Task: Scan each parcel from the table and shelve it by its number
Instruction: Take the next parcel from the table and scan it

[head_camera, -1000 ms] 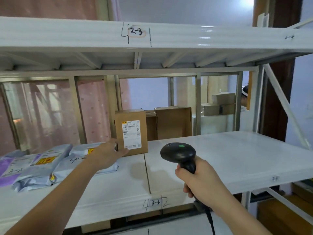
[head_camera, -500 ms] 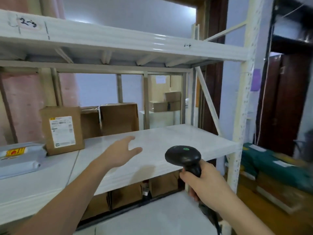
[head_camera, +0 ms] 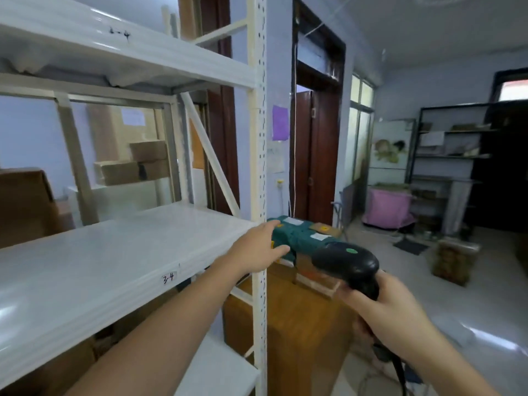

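Right now the left hand (head_camera: 258, 248) is stretched forward with fingers straight and loose, holding nothing, just past the front corner of the white metal shelf board tagged "3-4" (head_camera: 114, 261) and in front of the white perforated upright post (head_camera: 259, 155). Right hand (head_camera: 397, 315) grips the handle of the black handheld barcode scanner with a green dot on top (head_camera: 347, 262), fingers curled round it, cord trailing down below the wrist. Beyond the post, dark green plastic-wrapped parcels with white labels (head_camera: 303, 237) lie on top of a brown wooden table (head_camera: 300, 324), just beside the left fingertips; contact cannot be told. Behind the shelf board, stacked brown cardboard boxes (head_camera: 134, 167) sit further back. Another brown box (head_camera: 24, 201) stands at its left rear edge.
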A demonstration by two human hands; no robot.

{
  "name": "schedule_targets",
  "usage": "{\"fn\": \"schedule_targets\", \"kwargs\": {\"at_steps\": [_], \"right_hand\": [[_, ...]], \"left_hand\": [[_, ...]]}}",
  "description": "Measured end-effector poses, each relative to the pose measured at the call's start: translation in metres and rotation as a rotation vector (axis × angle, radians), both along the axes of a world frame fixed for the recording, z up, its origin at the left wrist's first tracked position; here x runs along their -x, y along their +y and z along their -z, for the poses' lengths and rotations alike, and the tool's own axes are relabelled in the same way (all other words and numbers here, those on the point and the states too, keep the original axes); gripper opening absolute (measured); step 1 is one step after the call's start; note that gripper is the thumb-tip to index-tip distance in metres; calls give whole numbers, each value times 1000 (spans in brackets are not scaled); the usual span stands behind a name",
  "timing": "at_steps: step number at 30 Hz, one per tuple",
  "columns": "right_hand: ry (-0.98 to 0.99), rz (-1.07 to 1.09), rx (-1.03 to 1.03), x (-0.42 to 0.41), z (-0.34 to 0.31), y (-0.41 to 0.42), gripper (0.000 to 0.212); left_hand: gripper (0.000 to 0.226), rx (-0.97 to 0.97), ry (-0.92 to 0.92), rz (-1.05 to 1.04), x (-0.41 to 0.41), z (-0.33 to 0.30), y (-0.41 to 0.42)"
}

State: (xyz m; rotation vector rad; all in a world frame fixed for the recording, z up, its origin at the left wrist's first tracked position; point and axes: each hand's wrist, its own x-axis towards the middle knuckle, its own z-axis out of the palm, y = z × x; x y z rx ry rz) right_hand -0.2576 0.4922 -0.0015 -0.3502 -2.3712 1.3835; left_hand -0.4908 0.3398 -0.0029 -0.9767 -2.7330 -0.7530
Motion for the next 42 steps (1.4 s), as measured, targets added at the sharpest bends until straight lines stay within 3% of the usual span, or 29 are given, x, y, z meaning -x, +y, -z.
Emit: {"fn": "schedule_targets", "kwargs": {"at_steps": [19,42], "right_hand": [[-29,184,108,72,72,59,13],[-131,72,121,254,106,298,13]], "left_hand": [[70,161,-24,244,111,90,127],[66,213,-241,51,259,171,326]]}}
